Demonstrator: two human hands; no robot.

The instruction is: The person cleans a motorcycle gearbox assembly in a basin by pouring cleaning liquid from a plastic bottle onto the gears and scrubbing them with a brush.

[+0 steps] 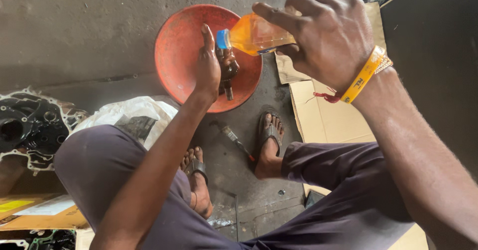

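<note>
Nearest me, my right hand (323, 36) grips a tilted orange-liquid bottle (256, 33), blue neck toward the metal part (227, 73) my left hand (206, 65) grasps, over the red basin (174, 51) catching spills.

One red basin (174, 56), one orange bottle (256, 33), one engine casing (30, 128), one brush (238, 143), two hands (323, 36).

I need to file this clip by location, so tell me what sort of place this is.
Probably an engine or motorbike repair workshop, working on the floor. An engine casing lies on the stained concrete; the left hand holds a greasy metal part over a red basin.
</note>
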